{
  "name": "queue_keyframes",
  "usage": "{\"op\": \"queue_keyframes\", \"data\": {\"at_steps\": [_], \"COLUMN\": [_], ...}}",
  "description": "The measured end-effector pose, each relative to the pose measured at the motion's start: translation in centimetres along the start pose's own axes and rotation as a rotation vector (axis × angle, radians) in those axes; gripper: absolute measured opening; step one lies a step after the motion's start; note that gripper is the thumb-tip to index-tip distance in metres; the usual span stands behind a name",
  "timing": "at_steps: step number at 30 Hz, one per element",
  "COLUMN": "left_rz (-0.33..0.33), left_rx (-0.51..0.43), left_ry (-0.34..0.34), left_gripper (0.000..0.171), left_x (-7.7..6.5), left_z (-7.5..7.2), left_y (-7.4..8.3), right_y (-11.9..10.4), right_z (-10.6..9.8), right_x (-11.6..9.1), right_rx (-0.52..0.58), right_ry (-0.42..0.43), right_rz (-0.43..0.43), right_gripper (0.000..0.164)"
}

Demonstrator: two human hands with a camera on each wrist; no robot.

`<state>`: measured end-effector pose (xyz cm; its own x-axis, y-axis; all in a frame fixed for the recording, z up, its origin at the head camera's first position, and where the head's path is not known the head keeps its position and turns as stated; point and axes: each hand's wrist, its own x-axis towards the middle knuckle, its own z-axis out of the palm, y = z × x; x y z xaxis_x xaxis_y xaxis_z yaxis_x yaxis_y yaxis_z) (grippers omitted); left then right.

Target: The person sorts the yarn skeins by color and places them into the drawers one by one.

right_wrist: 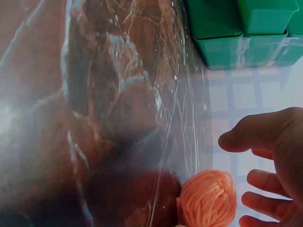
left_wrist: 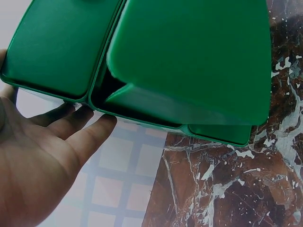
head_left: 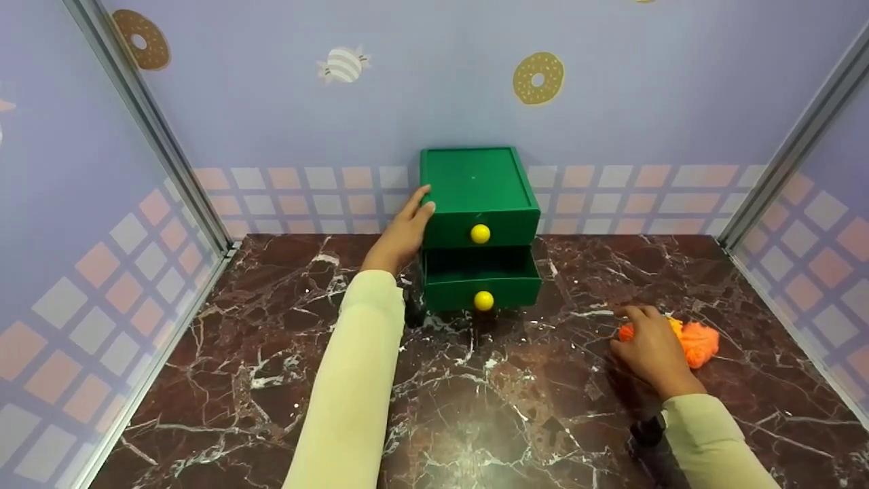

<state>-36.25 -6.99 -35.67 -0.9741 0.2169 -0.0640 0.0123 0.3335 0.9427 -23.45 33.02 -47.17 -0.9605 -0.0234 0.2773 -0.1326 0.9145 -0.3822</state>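
A green drawer unit point(head_left: 475, 180) with yellow knobs stands against the back wall. Its middle drawer point(head_left: 448, 295) is pulled partway out and overlaps a lower section, seen in the left wrist view. My left hand point(head_left: 400, 238) rests along the unit's left side, with fingertips point(left_wrist: 102, 127) touching the side wall and the thumb at the upper front edge. On the right, my right hand point(head_left: 652, 353) hovers by an orange yarn ball point(head_left: 699, 344), fingers spread and slightly bent, with a gap to the ball in the right wrist view. Yellow yarn point(head_left: 675, 326) and red-orange yarn point(head_left: 626, 332) show around the hand.
The dark red marbled tabletop point(head_left: 271, 407) runs up to a patterned lilac back wall point(head_left: 441, 88). Side panels with metal corner posts point(head_left: 159, 129) enclose it left and right. Black straps point(head_left: 648, 430) sit at both wrists.
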Motion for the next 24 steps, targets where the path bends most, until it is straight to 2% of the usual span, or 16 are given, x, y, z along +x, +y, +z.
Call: {"op": "queue_keyframes", "data": {"at_steps": [19,24], "left_rz": [0.026,0.017], "left_rx": [0.046,0.024], "left_ry": [0.011,0.013], "left_gripper": [0.054,0.053], "left_x": [0.07,0.09], "left_z": [-0.06,-0.03], "left_y": [-0.1,-0.12], "right_y": [0.69,0.86], "right_z": [-0.08,0.2], "right_x": [-0.65,-0.69], "right_rx": [-0.053,-0.092], "right_ry": [-0.018,-0.019], "right_rz": [0.044,0.046], "right_gripper": [0.055,0.056]}}
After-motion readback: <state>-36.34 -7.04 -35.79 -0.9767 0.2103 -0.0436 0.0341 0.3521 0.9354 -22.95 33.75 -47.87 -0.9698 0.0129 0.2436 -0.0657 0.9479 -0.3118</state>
